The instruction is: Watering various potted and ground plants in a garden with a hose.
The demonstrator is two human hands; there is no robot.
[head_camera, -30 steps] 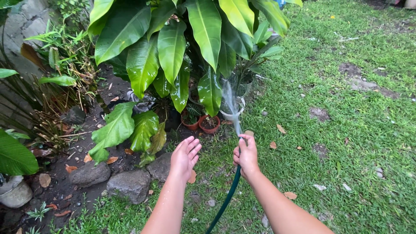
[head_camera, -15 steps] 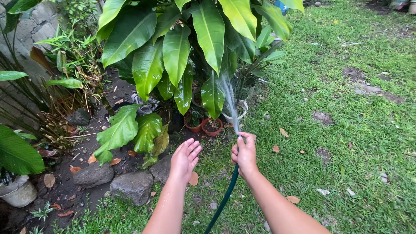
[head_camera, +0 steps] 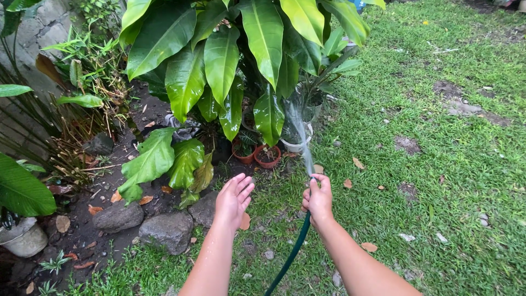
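1. At the lawn's edge, the right hand [head_camera: 319,198] sits slightly further right and lower than half a second ago; the water stream [head_camera: 298,129] now reaches the white pot [head_camera: 298,143] instead of the leaf beside it; the left hand [head_camera: 233,199] is unchanged.
2. Surroundings: grass [head_camera: 438,137] with bare patches; dark soil bed; grey stones [head_camera: 164,231]; large-leaved plant [head_camera: 219,60]; two terracotta pots [head_camera: 267,156].
3. Dark green hose [head_camera: 290,255] runs up from the bottom edge; right fingers clamped around its end; left fingers straight, slightly spread, holding nothing.
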